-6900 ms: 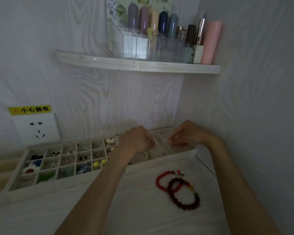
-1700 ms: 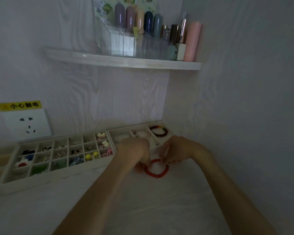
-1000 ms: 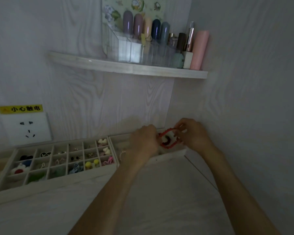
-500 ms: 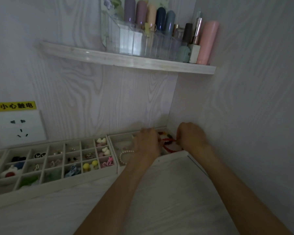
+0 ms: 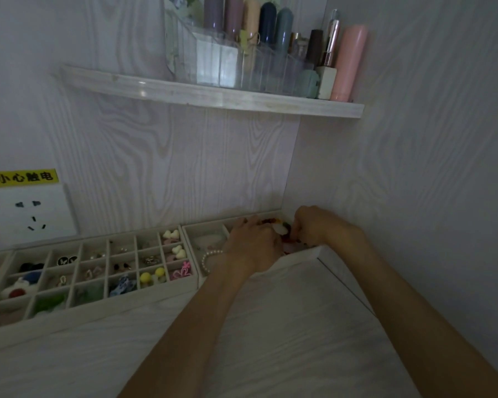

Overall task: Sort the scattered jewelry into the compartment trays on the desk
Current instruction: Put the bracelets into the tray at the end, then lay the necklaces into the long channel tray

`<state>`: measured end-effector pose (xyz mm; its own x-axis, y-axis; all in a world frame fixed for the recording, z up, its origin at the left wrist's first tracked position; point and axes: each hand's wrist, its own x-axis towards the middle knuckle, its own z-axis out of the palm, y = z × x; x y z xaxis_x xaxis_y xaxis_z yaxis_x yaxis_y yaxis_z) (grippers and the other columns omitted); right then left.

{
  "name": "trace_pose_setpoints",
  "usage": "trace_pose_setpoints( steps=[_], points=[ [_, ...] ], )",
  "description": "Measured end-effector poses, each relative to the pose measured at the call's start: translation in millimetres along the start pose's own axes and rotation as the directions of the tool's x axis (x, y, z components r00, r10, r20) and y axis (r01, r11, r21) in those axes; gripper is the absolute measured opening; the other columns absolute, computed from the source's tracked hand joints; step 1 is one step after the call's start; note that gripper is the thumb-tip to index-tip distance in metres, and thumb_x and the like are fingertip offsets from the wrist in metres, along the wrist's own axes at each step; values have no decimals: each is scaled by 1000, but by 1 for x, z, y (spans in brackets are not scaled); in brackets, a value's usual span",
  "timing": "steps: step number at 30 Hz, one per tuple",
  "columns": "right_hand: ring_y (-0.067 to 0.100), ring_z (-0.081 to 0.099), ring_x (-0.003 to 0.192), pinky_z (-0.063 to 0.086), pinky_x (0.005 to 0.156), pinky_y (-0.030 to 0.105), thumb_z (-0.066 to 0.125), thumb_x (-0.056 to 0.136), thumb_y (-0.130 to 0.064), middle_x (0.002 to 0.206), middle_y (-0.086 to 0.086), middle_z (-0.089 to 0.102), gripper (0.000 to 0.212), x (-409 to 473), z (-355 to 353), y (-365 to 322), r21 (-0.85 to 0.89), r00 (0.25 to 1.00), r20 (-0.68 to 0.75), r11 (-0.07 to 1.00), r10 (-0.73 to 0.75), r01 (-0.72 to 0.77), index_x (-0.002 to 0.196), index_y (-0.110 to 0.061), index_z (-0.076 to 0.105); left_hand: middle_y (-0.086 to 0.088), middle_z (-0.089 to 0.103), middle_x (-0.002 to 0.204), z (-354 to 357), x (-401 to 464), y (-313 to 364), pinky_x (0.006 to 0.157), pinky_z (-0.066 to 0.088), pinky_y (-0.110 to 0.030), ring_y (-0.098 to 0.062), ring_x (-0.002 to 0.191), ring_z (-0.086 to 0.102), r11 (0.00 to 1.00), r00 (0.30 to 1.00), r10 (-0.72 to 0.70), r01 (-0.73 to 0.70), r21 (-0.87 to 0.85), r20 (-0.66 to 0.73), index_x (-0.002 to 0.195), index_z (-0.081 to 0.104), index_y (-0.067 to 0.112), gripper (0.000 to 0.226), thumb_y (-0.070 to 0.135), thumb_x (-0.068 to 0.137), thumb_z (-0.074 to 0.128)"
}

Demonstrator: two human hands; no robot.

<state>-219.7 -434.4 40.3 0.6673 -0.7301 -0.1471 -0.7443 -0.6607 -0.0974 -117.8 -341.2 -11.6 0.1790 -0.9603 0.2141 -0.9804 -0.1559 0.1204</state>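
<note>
**A:** From the head camera, how far along was the sorting?

**B:** Nearly finished, by my judgement. The bare stretch of the desk (image 5: 270, 334) in front of the trays showed no loose jewelry at all. The long tray (image 5: 92, 310) along the back edge, left of the corner, had something in nearly every compartment: white heart pieces (image 5: 170, 234), a pair of yellow beads (image 5: 152, 276), a pink bow-like piece (image 5: 181, 270), small metal earrings, dark studs.

**A:** And the hands?

**B:** Both were down in the smaller tray (image 5: 301, 254), which sat pushed into the back right corner of the desk. The left hand (image 5: 252, 245) lay over its middle section with the fingers curled downward. The right hand (image 5: 318, 228) was bent over the far right compartment. Between them I could make out red and multicoloured beads (image 5: 285, 239), so a bead bracelet was inside that compartment.

**A:** Were they gripping it?

**B:** I could not tell. The fingertips were buried in the compartment and the light was dim; they might have been pinching the beads or only pressing them flat.

**A:** Anything else in that tray?

**B:** A pearl bracelet (image 5: 209, 258) lay in the left compartment, partly hidden behind the left wrist.

**A:** So what was left?

**B:** Settling that bracelet, I would guess, and drawing the hands out. Whatever lay beyond the frame I could not judge.
</note>
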Motion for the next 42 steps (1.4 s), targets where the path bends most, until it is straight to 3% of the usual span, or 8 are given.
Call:
trace_pose_setpoints(
  steps=[6, 11, 15, 25, 30, 33, 37, 42],
  points=[
    [17, 50, 68, 37, 50, 23, 51, 95, -21, 77, 4, 51, 21, 5, 0, -3, -18, 998, 63, 1000, 9, -8, 78, -8, 55, 1, 57, 129, -6, 1, -4, 103, 20, -30, -19, 124, 40, 999, 996, 32, -30, -30, 88, 121, 61, 36, 36, 37, 99, 33],
    [30, 57, 111, 46, 98, 40, 51, 90, -4, 121, 16, 61, 30, -8, -25, 1, 312, 999, -36, 950, -6, 17, 117, -1, 62, -3, 61, 120, -2, 3, -11, 98, 25, -29, -19, 117, 44, 997, 998, 3, 2, -79, 61, 120, 62, 26, 39, 31, 99, 30],
    [32, 56, 115, 45, 98, 41, 46, 95, -11, 125, 19, 59, 33, -23, -18, 2, 205, 995, 101, 979, -2, -19, 121, 6, 58, -2, 60, 122, -1, 3, -9, 99, 24, -31, -19, 120, 43, 998, 997, 30, -25, -64, 76, 117, 64, 23, 42, 30, 101, 26],
    [16, 47, 78, 29, 54, 17, 41, 98, -20, 110, 11, 58, 32, -24, -2, -2, 44, 979, 204, 999, -32, 24, 119, -1, 57, -2, 60, 120, -1, 0, -3, 99, 27, -33, -18, 115, 43, 999, 994, -4, 7, -33, 106, 106, 65, 20, 44, 34, 100, 24],
    [26, 61, 96, 51, 79, 35, 43, 96, -13, 107, 13, 64, 28, -12, -8, 5, 126, 994, 112, 992, 1, -15, 110, 1, 62, 2, 58, 127, -2, 0, -12, 98, 28, -31, -17, 119, 41, 998, 996, 34, -30, -55, 88, 117, 65, 28, 43, 33, 99, 26],
    [16, 49, 66, 41, 56, 26, 44, 97, -18, 76, 8, 54, 28, -16, -5, 2, 131, 995, 93, 990, 38, -50, 72, -12, 54, -1, 57, 128, -5, 0, -13, 97, 30, -32, -20, 118, 43, 998, 989, 32, -23, -65, 147, 119, 63, 31, 38, 33, 100, 31],
    [30, 61, 101, 52, 85, 36, 48, 91, -6, 115, 18, 63, 28, -30, -17, -1, 242, 1000, -21, 970, 19, -13, 112, 4, 63, 0, 53, 136, -29, -11, -16, 93, 39, -25, -19, 118, 50, 959, 995, 11, 17, -282, 99, 132, 54, 27, 36, 26, 99, 40],
    [23, 62, 100, 50, 90, 31, 57, 88, -10, 109, 9, 66, 17, -53, -35, -29, 352, 985, -105, 922, -134, 162, 101, -14, 67, 4, 58, 130, -74, -55, -27, 94, 44, -28, -18, 115, 56, 923, 984, -172, 178, -340, 47, 123, 60, 32, 32, 32, 94, 47]
  ],
)
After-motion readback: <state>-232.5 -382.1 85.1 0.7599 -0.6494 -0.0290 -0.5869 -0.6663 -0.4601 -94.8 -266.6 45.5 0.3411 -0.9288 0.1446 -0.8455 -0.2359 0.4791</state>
